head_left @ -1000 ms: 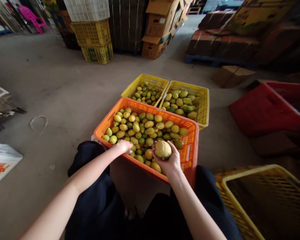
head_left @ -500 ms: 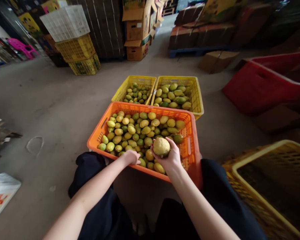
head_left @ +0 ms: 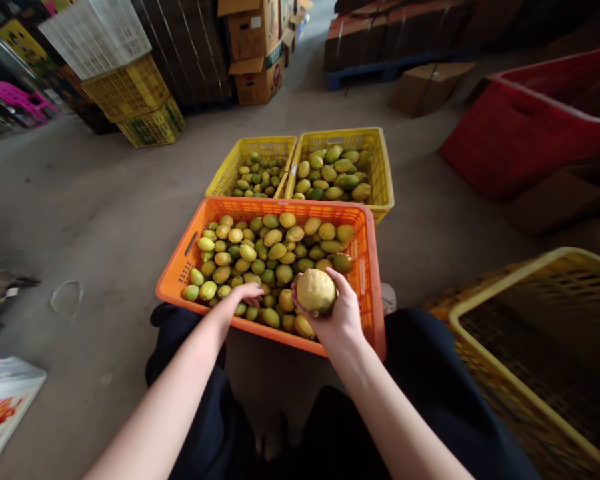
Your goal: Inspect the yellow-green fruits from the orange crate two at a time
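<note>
In the head view, my right hand (head_left: 344, 312) is wrapped round a large, bumpy pale-yellow lemon (head_left: 316, 292), held above the near right part of an orange plastic crate (head_left: 290, 339). The crate holds many yellow and green lemons (head_left: 247, 252). Over its near edge reaches my left hand (head_left: 246, 293), palm down among the lemons. Its fingers are stretched out and slightly apart, touching or just above the fruit, and I see nothing held in them. Their tips are partly hidden.
Two yellow crates (head_left: 384, 175) with more lemons stand just beyond the orange one. To the right are a yellow crate (head_left: 457, 320) and a red bin (head_left: 523, 143). Stacked crates (head_left: 125, 90), cardboard boxes (head_left: 255, 87) and a blue pallet (head_left: 365, 72) stand further back.
My left hand has moved left over the lemons, and its fingers have spread. The right hand still holds the large lemon. The whole view has shifted slightly.
</note>
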`<state>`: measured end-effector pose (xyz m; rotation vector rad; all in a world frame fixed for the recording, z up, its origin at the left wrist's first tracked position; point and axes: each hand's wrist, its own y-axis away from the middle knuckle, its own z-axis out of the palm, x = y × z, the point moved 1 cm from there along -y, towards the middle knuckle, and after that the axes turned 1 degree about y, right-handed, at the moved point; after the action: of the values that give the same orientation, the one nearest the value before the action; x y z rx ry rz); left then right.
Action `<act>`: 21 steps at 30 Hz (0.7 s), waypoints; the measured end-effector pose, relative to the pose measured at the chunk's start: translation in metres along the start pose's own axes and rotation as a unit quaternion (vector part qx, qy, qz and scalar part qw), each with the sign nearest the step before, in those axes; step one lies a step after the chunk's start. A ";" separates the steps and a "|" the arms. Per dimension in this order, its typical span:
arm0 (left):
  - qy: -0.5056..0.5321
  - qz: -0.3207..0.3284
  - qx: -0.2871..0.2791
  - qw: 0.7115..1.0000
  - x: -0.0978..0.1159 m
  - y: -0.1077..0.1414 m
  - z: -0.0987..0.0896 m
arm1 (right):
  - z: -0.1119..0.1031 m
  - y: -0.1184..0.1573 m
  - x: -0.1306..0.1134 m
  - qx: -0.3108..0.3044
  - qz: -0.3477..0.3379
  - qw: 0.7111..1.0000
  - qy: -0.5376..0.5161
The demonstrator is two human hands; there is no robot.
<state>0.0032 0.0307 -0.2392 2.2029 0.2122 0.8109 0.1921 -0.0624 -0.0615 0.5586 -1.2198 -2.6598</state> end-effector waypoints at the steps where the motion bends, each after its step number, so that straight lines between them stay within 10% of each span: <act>1: -0.016 -0.013 0.012 1.000 -0.001 -0.003 -0.009 | -0.001 0.003 -0.006 -0.002 -0.004 1.000 -0.001; 9: -0.148 -0.068 0.119 0.979 -0.014 -0.003 -0.064 | -0.020 0.009 -0.025 0.036 -0.019 0.999 -0.009; 21: -0.007 0.024 0.098 0.995 -0.025 0.000 -0.047 | -0.021 -0.001 -0.015 0.071 -0.018 0.997 0.017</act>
<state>-0.0450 0.0494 -0.2271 2.4050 0.2424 0.8301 0.2143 -0.0717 -0.0705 0.6487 -1.4094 -2.5954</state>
